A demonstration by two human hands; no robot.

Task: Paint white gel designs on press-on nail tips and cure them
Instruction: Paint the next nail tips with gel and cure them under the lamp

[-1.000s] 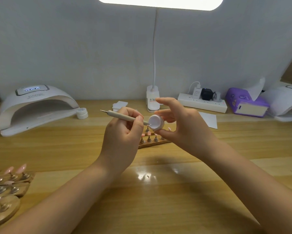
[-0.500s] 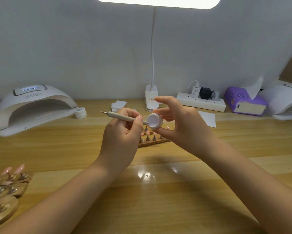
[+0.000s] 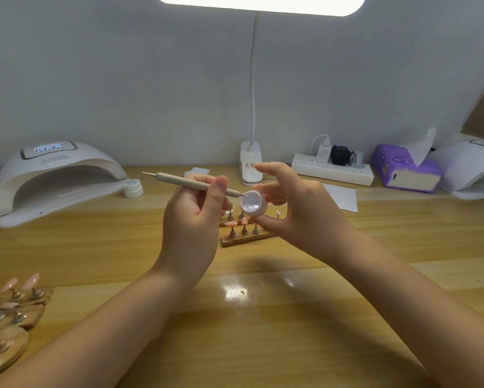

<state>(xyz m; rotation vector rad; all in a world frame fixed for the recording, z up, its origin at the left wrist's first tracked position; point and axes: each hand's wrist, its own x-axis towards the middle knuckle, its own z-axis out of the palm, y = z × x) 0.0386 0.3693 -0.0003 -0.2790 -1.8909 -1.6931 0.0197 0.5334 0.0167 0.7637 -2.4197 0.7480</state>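
Observation:
My left hand grips a beige dotting pen, whose metal tip touches the white gel inside a small open jar. My right hand pinches that jar between thumb and fingers, tilted toward me. Just behind and below the hands, a wooden holder carries pink nail tips on small metal stands. A white curing lamp with a lit display stands at the back left.
The jar's white lid lies beside the lamp. More wooden stands with pink tips sit at the lower left. At the back are a desk-lamp base, a power strip, a purple tissue pack and a second lamp.
The hands stay almost where they were; the pen tip still meets the jar. The jar now tilts a little more toward me, showing the gel inside.

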